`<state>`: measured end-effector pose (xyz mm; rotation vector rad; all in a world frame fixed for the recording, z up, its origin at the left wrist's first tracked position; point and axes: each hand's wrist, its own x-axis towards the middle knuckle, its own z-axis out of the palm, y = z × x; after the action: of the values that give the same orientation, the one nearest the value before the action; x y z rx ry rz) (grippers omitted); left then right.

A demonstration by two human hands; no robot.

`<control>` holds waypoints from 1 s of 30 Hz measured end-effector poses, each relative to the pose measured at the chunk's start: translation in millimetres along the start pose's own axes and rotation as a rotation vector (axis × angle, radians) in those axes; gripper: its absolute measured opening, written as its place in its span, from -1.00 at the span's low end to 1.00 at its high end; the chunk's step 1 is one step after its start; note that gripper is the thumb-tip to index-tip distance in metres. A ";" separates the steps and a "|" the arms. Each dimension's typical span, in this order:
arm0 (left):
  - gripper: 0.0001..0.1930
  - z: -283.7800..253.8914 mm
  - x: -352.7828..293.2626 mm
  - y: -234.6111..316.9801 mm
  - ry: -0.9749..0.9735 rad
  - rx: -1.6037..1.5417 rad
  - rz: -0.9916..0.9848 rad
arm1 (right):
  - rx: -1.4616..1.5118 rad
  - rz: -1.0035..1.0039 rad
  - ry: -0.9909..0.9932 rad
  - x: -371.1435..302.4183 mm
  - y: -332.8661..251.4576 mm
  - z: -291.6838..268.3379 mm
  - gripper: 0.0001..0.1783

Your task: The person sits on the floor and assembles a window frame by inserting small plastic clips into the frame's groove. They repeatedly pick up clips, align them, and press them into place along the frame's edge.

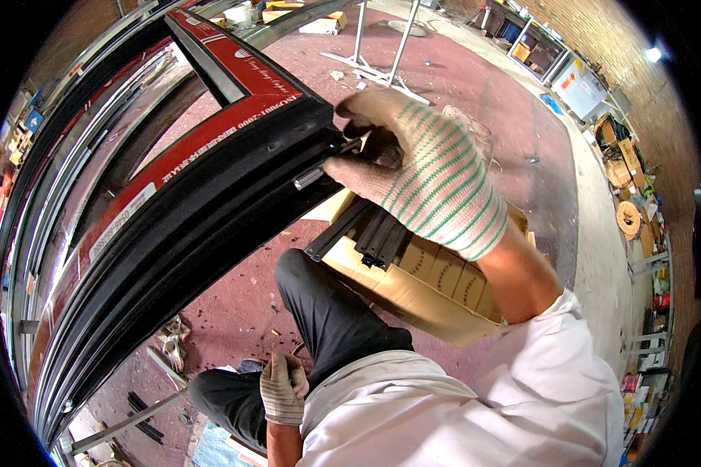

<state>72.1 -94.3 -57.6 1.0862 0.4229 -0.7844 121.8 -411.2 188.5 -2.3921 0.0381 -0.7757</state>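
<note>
A long black metal frame (210, 206) with red protective film on its upper face runs from lower left up to the middle. At its near right corner is my right hand (432, 167), in a white knit glove with green stripes. Its thumb and fingers curl toward each other over the frame's end, around a small dark and shiny piece I cannot make out. A short silver rod (311, 179) shows beside the thumb, against the frame's side. Lower down, my left hand (283, 389), gloved alike, rests by my thigh with its fingers curled; what they hold, if anything, is hidden.
Below my right hand stands an open cardboard box (413, 300) with black bars (378, 237) lying across it. More frames are stacked at the left. A white metal stand (378, 70) is on the red floor ahead. Boxes and a coil (629, 220) line the right wall.
</note>
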 end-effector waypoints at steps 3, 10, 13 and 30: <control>-0.56 -3.4 0.2 -2.2 0.007 -0.015 -0.007 | 0.204 0.031 0.210 -16.0 17.0 21.9 -0.63; -0.57 -13.1 -5.1 -0.7 0.032 -0.034 0.006 | 0.298 0.178 0.434 -41.9 -2.3 54.5 -0.72; -0.57 -18.0 -6.6 -1.8 0.032 -0.038 0.021 | 0.114 0.073 0.489 -46.4 -5.6 62.7 -0.66; -0.58 -20.1 -3.1 -8.2 0.024 -0.011 -0.001 | 0.347 0.117 0.444 -58.7 -9.4 77.9 -0.60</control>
<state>65.2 -77.0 -69.2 1.0861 0.4478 -0.7701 113.8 -348.7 113.5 -1.8421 0.2053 -1.1407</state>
